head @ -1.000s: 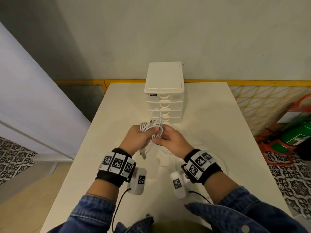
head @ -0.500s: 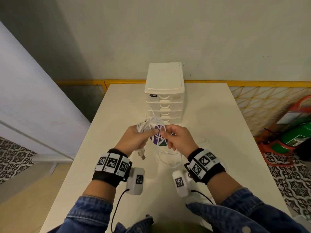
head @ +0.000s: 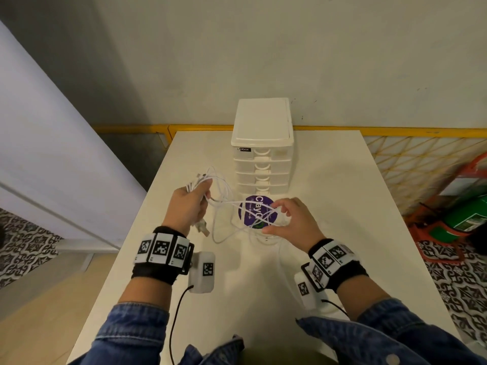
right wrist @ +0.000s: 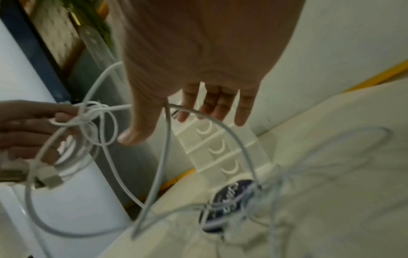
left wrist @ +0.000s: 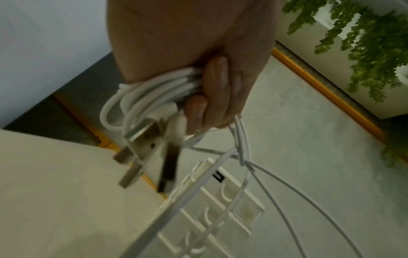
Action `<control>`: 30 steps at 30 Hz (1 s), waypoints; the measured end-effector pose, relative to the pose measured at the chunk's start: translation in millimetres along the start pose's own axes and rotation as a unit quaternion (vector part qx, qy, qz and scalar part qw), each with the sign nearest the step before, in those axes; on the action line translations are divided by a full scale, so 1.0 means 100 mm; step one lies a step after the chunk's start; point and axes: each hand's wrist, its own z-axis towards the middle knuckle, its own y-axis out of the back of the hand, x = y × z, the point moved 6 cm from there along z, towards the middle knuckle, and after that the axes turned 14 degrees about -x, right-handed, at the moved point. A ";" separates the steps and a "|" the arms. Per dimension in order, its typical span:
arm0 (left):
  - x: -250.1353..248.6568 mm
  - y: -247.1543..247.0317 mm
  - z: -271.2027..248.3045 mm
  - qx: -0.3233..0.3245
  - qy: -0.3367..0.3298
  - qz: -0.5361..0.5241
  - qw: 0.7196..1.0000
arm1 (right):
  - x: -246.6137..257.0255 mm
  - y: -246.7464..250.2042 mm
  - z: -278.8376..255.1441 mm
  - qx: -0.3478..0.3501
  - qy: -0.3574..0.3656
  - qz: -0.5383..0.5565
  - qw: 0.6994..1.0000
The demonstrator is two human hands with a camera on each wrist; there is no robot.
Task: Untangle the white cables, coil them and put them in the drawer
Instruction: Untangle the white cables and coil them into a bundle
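The white cables (head: 224,206) hang in the air over the middle of the desk (head: 329,196), strung between two hands in front of the drawer unit (head: 262,154), which stands against the desk's far edge. The left hand (head: 188,206) has its fingers curled round a bundle of several gathered loops, with metal USB plugs (left wrist: 141,157) dangling below the fist. From that bundle thin strands cross to the right hand (head: 290,219), whose fingers are spread and only loosely bent, the strands draped over them rather than pinched. Just beside the left fist the right wrist view shows a small knot (right wrist: 92,113) where the strands wrap one another. More slack trails down onto the desk around a round purple-labelled item (head: 257,213) at the foot of the unit.

The step in hand looks like untangling, and it seems early — every drawer appears closed. To do it well, I would keep the left grip firm so the finished loops do not spill, and use the right fingers to widen the knot, not pull it tight. Then find a free plug end and feed it back through the loop — pulling the long middle run would likely cinch it. Lifting the slack clear of the purple item should stop it snagging.
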 end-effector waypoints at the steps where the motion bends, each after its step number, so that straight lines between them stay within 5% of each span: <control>1: 0.02 -0.06 -0.03 0.012 0.006 -0.008 1.000 | 0.11 0.04 0.02 -0.024 0.028 0.007 0.999; 6: 0.06 -0.33 -0.19 0.062 0.002 0.020 0.998 | 0.58 0.01 0.04 -0.040 0.103 0.083 0.990; 15: 0.17 -0.53 -0.34 0.135 0.039 0.077 0.987 | 0.41 -0.43 -0.06 0.078 -0.086 0.226 0.967; 22: 0.15 -0.52 -0.33 0.163 0.026 0.090 0.982 | 0.32 -0.46 -0.03 0.056 -0.050 0.171 0.982; 27: 0.09 -0.52 -0.33 0.177 0.003 0.110 0.978 | 0.42 -0.55 -0.13 0.112 -0.044 0.266 0.956; 30: 0.05 -0.48 -0.33 0.154 -0.020 0.128 0.979 | 0.45 -0.44 -0.11 0.070 -0.009 0.181 0.981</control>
